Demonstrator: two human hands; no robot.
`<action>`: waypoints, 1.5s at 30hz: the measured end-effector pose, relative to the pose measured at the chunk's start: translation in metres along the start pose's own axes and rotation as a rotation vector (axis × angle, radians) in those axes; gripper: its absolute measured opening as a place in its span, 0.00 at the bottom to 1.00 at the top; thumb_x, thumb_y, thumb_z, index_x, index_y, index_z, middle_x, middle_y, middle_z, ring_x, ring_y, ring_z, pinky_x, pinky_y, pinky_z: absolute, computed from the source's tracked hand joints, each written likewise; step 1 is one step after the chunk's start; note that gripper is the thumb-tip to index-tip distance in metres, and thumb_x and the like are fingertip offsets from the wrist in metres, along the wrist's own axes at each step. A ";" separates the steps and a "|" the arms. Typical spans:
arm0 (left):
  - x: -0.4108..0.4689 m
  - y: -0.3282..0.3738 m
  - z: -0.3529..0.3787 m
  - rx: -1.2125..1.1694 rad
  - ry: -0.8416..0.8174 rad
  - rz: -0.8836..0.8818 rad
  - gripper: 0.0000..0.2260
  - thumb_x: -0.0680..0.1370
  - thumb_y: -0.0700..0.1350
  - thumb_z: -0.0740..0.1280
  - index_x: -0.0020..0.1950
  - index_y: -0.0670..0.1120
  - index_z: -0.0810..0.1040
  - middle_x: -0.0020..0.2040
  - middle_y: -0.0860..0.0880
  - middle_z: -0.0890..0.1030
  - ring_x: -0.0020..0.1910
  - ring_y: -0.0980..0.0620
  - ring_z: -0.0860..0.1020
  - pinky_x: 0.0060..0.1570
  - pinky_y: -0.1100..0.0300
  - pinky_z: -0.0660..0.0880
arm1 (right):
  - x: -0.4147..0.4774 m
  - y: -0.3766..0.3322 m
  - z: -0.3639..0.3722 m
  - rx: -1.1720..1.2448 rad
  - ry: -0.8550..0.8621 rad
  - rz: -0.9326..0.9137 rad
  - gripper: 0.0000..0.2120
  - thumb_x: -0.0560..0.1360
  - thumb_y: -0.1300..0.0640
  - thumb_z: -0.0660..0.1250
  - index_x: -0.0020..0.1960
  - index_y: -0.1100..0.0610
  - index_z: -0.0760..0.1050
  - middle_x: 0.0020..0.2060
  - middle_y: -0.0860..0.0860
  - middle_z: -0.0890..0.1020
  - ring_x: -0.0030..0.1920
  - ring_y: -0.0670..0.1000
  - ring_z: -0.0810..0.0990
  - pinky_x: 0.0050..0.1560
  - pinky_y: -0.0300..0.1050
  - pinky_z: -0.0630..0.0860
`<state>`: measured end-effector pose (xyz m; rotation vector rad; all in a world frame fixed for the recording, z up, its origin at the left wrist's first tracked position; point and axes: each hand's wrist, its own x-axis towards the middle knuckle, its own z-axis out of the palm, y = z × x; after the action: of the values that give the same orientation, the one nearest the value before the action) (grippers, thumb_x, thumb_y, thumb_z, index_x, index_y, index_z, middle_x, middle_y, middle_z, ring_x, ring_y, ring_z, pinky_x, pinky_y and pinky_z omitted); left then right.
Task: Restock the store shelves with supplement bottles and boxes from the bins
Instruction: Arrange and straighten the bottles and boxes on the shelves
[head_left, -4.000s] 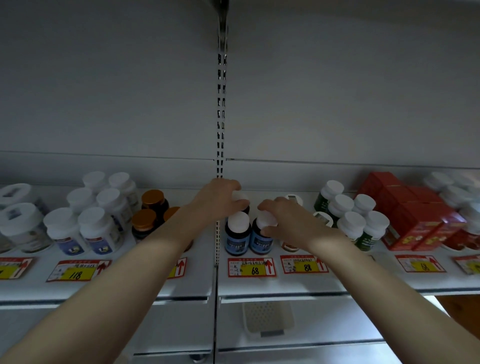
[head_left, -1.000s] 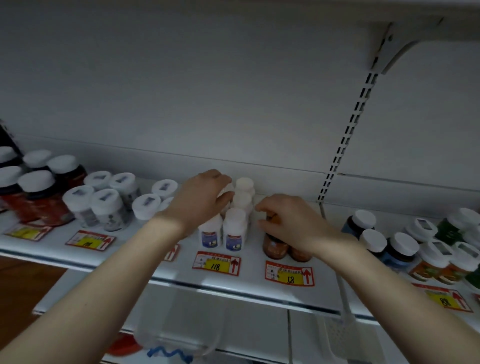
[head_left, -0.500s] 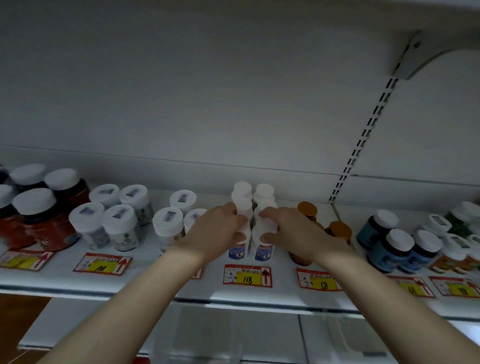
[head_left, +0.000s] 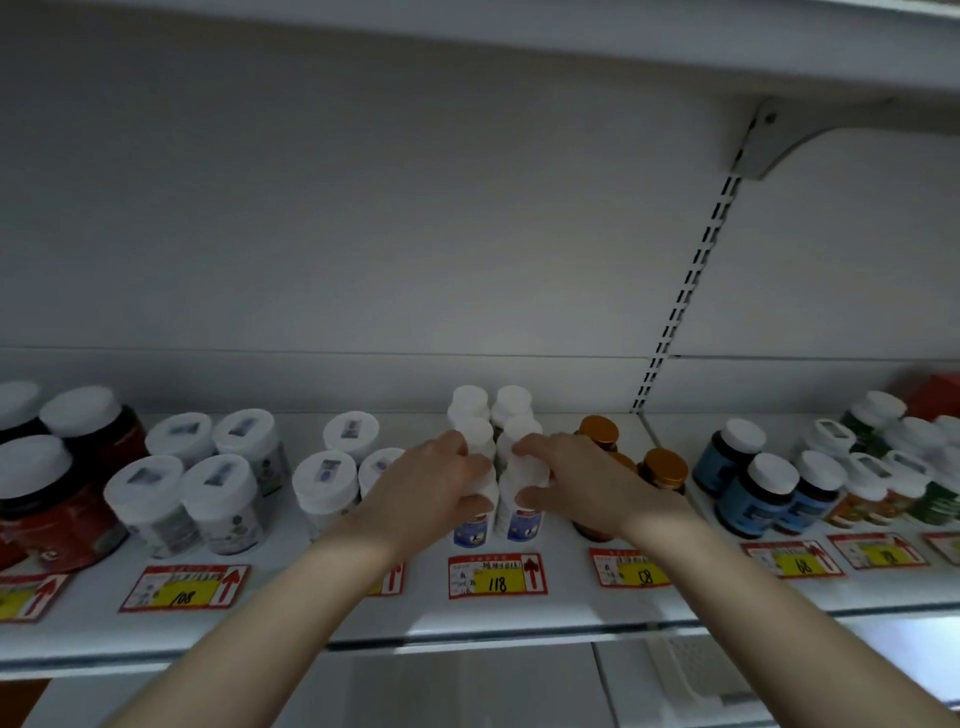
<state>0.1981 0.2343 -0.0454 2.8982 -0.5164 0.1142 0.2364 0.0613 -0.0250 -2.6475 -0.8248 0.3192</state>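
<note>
On the shelf (head_left: 571, 613), left hand (head_left: 421, 493) and right hand (head_left: 587, 483), fingers clamped on white bottles (head_left: 498, 488), amber bottles (head_left: 662, 470) crowding right.

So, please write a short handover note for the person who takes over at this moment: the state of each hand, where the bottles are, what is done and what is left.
Left hand: closed around the front-left white-capped bottle, on its left side.
Right hand: closed around the front-right white-capped bottle, on its right side.
Both bottles stand upright on the shelf behind the 118 price tag, at the front of two rows; more white caps stand behind them.
Done: these two rows are in place; amber bottles and blue bottles stand to the right.
Left: let go, then probably fetch more stock. No bin is in view.
</note>
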 end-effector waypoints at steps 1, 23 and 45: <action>0.000 -0.001 -0.003 -0.014 0.020 -0.006 0.17 0.78 0.53 0.61 0.63 0.47 0.73 0.59 0.47 0.72 0.56 0.48 0.73 0.50 0.59 0.68 | 0.000 0.001 -0.002 0.012 0.003 0.000 0.23 0.75 0.54 0.66 0.68 0.55 0.65 0.60 0.55 0.75 0.57 0.52 0.74 0.55 0.44 0.71; 0.057 -0.023 -0.005 -0.063 -0.037 -0.180 0.14 0.76 0.48 0.65 0.53 0.39 0.80 0.51 0.40 0.81 0.50 0.44 0.78 0.50 0.54 0.73 | 0.054 0.010 -0.012 -0.025 0.055 0.110 0.19 0.75 0.53 0.65 0.63 0.60 0.71 0.61 0.57 0.74 0.59 0.56 0.74 0.51 0.40 0.68; 0.098 -0.042 -0.005 -0.142 0.041 -0.275 0.15 0.74 0.48 0.67 0.57 0.40 0.76 0.55 0.41 0.79 0.53 0.43 0.77 0.50 0.56 0.72 | 0.089 0.021 -0.021 0.031 0.101 0.207 0.21 0.75 0.49 0.65 0.62 0.60 0.70 0.61 0.56 0.74 0.60 0.56 0.73 0.54 0.45 0.70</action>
<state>0.3039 0.2410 -0.0375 2.7870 -0.1100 0.0916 0.3249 0.0916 -0.0235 -2.6992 -0.5106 0.2449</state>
